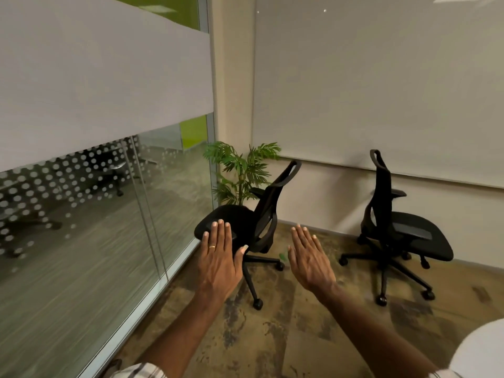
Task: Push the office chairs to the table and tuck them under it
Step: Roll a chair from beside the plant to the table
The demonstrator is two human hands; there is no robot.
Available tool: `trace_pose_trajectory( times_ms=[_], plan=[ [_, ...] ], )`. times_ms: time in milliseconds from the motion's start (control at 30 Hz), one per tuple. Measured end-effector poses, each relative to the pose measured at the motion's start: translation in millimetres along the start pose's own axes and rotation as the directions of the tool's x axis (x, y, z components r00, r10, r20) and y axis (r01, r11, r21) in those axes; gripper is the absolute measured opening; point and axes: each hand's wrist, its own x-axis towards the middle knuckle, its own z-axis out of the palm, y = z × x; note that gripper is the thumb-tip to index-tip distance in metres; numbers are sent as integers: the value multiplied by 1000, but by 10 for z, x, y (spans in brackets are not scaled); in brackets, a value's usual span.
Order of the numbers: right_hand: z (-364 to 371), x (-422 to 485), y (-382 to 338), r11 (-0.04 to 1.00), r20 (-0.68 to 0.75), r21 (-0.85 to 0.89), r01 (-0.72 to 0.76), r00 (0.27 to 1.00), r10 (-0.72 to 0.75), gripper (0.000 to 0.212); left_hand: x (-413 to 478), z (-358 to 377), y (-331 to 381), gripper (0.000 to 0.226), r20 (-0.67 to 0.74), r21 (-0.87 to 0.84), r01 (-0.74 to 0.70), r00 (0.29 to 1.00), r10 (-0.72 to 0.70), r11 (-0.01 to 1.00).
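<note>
Two black mesh office chairs stand on the carpet ahead. The left chair [245, 222] is near the glass wall, its seat facing left. Further right, by the far wall, the right chair [403, 230] has its seat facing right. My left hand [219, 257] is stretched forward with flat fingers apart, in front of the left chair's seat; whether it touches the seat is unclear. My right hand [309, 257] is also open and flat, held in the air between the chairs. A curved white table edge [480, 350] shows at the bottom right.
A glass partition [109, 227] with a frosted band and dots runs along the left. A potted green plant [241, 170] stands in the corner behind the left chair. A large white roller blind [381, 85] covers the far wall. Patterned brown carpet [286, 323] lies between me and the chairs.
</note>
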Motion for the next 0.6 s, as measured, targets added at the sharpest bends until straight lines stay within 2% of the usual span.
trace_pose_trajectory(
  times_ms=[133, 267, 333, 600],
  plan=[
    [129, 756, 156, 999, 5, -37, -30, 1000, 31, 61, 765, 229, 22, 92, 1, -74, -15, 1000, 15, 997],
    [178, 1415, 235, 998, -42, -30, -53, 998, 52, 61, 1421, 366, 0, 81, -15, -41, -55, 998, 54, 998],
    [214, 1686, 311, 997, -12, -36, -61, 998, 61, 61, 1707, 463, 33, 78, 8, -53, -71, 997, 72, 996],
    [324, 2857, 882, 997, -17, -74, -37, 999, 36, 61, 2836, 839, 355, 86, 0, -116, -107, 994, 108, 987]
  ],
)
